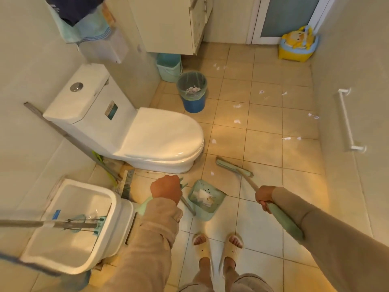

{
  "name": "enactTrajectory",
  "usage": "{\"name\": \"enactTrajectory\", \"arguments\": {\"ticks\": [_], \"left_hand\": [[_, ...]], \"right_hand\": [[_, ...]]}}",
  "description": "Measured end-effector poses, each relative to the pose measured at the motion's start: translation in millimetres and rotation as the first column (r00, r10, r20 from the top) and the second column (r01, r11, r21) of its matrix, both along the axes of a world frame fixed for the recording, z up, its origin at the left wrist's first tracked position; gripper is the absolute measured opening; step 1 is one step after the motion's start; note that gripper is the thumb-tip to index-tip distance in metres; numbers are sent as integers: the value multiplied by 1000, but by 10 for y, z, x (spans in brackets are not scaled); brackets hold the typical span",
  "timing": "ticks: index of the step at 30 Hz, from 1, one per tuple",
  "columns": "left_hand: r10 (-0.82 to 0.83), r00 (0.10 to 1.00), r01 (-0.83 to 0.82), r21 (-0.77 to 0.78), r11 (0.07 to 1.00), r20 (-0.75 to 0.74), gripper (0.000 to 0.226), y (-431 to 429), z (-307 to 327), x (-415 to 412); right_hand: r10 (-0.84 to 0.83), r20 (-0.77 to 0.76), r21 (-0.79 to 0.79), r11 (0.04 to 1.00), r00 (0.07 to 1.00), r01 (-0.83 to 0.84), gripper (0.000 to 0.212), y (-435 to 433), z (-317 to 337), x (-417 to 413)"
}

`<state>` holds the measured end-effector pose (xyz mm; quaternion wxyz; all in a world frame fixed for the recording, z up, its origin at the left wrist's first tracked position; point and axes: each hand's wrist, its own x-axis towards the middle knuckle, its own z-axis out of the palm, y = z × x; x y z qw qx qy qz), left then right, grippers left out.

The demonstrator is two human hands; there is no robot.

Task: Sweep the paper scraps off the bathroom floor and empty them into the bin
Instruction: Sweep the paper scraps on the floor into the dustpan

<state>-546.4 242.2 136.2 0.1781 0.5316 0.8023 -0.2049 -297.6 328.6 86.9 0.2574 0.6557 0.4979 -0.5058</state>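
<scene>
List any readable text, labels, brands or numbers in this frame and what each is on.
No text can be read in this frame.
Sticker on the toilet tank: printed, too blurred to read.
Small mark on the tank front: too small to read.
Blue label on the white basin rim: too blurred to read.
Yellow child's potty: cartoon picture only, no legible words.
Bin, dustpan, broom: no visible markings.

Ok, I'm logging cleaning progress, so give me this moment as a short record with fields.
left hand: closed grip on dustpan handle
right hand: closed grip on broom handle
broom head: on floor, right of toilet
dustpan: on floor, holds paper scraps
bin: lined, some paper inside
loose scraps: scattered on tiles, mostly toward the right wall
</scene>
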Motion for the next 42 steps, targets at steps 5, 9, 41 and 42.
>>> {"name": "enactTrajectory", "arguments": {"ticks": [5,9,41,42], "left_hand": [[-9,1000,9,24,1000,5,22,29,-32,14],[-33,999,33,50,998,-1,22,15,-52,-86],[38,999,-37,166,986,-1,35,1532,10,625],[53,999,-52,160,986,-3,36,1617,18,694]], "right_hand": [[160,-21,-65,985,987,-161,27,-360,1,-180],[-22,-3,-255,967,1000,21,26,-422,171,-57],[-390,-44,-162,911,920,379,28,1390,89,1078],[-374,-48,-162,918,926,362,27,1541,92,1121]]}}
